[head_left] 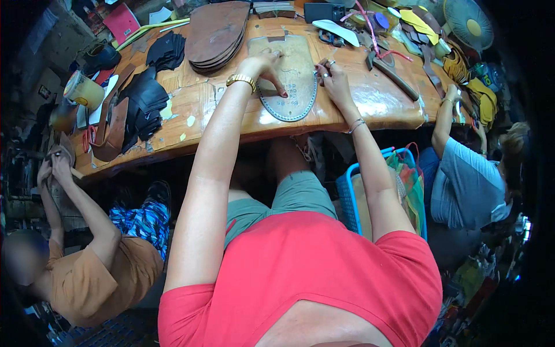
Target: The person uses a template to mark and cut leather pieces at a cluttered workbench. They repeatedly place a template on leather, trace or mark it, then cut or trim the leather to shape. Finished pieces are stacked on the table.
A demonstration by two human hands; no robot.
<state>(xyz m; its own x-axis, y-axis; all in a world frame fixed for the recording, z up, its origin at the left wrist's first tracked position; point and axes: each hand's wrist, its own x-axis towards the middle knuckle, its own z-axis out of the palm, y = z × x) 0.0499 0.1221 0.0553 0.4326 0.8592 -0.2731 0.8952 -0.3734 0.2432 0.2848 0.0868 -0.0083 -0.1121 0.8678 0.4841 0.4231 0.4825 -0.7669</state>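
On the wooden workbench before me lies a tan, U-shaped flat panel (298, 69), its rounded end toward me. A line of small marks or holes runs along its dark edge, and handwriting covers part of its face. My left hand (263, 68) rests on the panel's left side, thumb and fingers spread, a gold watch on the wrist. At the panel's right edge my right hand (334, 81) has its fingers drawn together. A thin, pale, upright thing shows at those fingers, too small to name.
Stacked brown leather pieces (217, 34) and black leather pieces (141, 104) lie to the left. A hammer (396, 78) lies right of the panel. A blue basket (348, 194) stands beside my legs. One person (104, 272) works at left, another (471, 185) at right.
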